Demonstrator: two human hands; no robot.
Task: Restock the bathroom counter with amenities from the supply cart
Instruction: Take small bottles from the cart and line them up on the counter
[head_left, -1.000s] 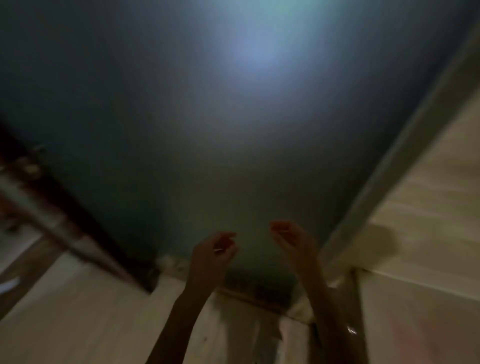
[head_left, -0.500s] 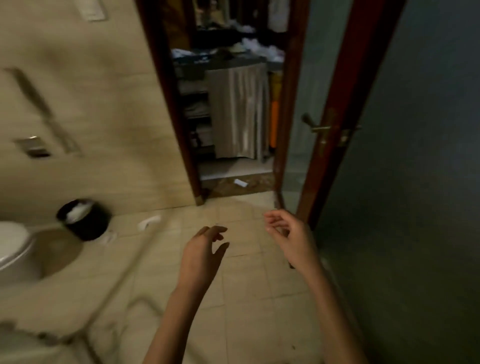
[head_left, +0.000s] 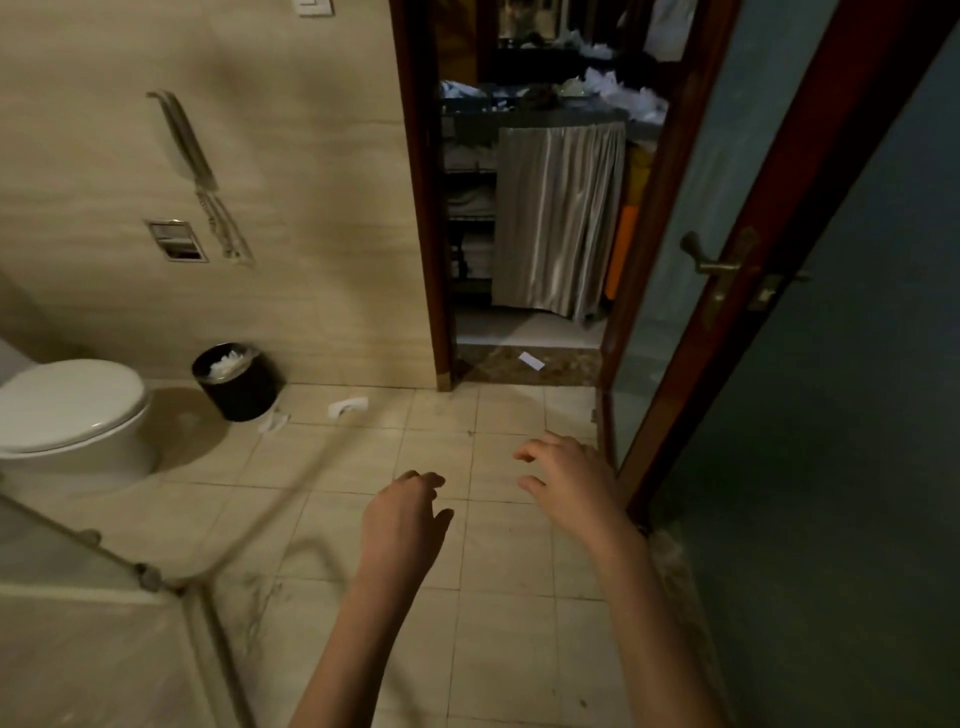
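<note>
fetch leg, by the look of it: both hands are empty. left hand (head_left: 402, 519) and right hand (head_left: 571, 480) are held out over the floor tiles (head_left: 509, 649), fingers (head_left: 426, 480) loosely curled, holding nothing. supply cart (head_left: 558, 218) sits outside, seen through the open doorway (head_left: 423, 208), top piled with stock. bathroom counter not in view. next move: walk out past the door (head_left: 857, 364), reach the cart top, pick amenities.
</note>
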